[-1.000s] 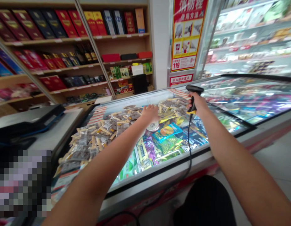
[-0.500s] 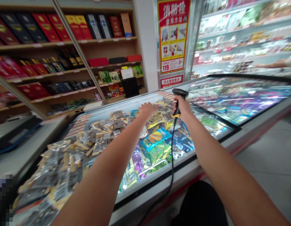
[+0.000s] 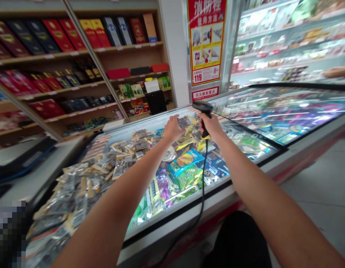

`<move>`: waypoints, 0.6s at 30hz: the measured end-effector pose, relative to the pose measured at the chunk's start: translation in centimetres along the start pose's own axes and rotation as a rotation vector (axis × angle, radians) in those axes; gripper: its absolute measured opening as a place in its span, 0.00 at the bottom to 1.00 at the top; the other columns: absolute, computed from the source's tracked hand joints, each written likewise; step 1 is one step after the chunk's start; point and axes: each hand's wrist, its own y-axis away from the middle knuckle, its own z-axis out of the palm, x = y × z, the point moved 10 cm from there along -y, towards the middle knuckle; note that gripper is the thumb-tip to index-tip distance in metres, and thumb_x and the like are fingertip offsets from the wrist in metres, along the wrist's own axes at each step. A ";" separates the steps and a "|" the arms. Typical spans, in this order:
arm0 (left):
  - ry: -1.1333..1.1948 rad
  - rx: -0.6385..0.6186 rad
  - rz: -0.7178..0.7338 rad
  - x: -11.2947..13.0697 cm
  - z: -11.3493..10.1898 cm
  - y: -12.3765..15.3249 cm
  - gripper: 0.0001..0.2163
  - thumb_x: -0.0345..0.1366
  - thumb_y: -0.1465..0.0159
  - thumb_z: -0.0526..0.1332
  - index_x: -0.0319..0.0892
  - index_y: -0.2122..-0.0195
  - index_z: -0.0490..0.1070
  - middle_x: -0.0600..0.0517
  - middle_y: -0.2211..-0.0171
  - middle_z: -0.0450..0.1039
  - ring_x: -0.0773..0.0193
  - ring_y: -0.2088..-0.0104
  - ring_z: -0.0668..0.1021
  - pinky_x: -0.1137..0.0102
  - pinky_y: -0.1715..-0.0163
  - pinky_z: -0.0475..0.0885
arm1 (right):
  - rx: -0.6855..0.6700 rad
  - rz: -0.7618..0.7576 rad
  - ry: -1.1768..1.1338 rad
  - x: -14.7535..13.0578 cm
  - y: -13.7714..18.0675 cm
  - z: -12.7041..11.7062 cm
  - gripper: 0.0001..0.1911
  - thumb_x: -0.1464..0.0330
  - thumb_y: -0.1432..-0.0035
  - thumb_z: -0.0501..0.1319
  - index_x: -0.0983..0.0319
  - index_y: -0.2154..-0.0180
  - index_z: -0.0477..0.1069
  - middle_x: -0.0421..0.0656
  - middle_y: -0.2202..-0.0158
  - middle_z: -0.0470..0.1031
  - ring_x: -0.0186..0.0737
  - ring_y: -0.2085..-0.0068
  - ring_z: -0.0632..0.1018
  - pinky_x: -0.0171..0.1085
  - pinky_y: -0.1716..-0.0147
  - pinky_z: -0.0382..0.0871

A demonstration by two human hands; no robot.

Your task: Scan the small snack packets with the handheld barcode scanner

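Observation:
My right hand [image 3: 213, 126] is wrapped round the handle of a black barcode scanner [image 3: 202, 107], whose head tilts up to the left above the freezer. A dark cable [image 3: 203, 178] hangs from its grip. My left hand [image 3: 173, 128] reaches over the far part of the freezer, thumb and fingers apart, close to small clear-and-tan packets [image 3: 185, 121]. No object shows between its fingers. Many similar packets [image 3: 123, 163] lie piled along the left of the glass top. Beside my left forearm are a round tub lid [image 3: 169, 154] and a blue snack bag [image 3: 186, 160].
The chest freezer's pale front rim [image 3: 217, 199] runs across before me, with black-framed glass lids [image 3: 295, 115] to the right. At left stands a grey counter [image 3: 46, 167]. Boxed goods fill shelves [image 3: 127, 48] behind. Another person's hand [image 3: 336, 72] is at the right edge.
The scanner and my right hand have moved a little left, nearer my left hand. My left hand has turned, its fingers and thumb spreading. The other person's arm has drawn back right.

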 end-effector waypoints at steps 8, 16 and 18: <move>0.110 -0.018 0.153 -4.7 -8.7 7.9 0.29 0.36 0.40 0.67 0.45 0.39 0.63 0.45 0.39 0.71 0.54 0.42 0.75 0.61 0.42 0.71 | -0.800 -0.073 0.428 -1.9 6.3 6.1 0.19 0.54 0.50 0.73 0.62 0.69 0.76 0.42 0.77 0.75 0.38 0.75 0.75 0.35 0.75 0.67; -0.063 -0.088 0.245 -6.9 -11.2 12.2 0.30 0.34 0.42 0.66 0.43 0.38 0.62 0.43 0.39 0.69 0.51 0.38 0.72 0.59 0.36 0.66 | -0.787 -0.258 0.610 -2.1 8.3 8.7 0.13 0.62 0.57 0.73 0.61 0.70 0.76 0.40 0.76 0.75 0.39 0.74 0.72 0.35 0.76 0.64; -0.063 -0.103 0.252 -7.2 -11.0 12.4 0.30 0.33 0.42 0.66 0.41 0.38 0.62 0.42 0.39 0.69 0.51 0.37 0.71 0.60 0.35 0.65 | -0.782 -0.312 0.611 -2.3 8.7 9.5 0.11 0.64 0.57 0.72 0.61 0.70 0.77 0.41 0.75 0.75 0.40 0.72 0.73 0.36 0.74 0.65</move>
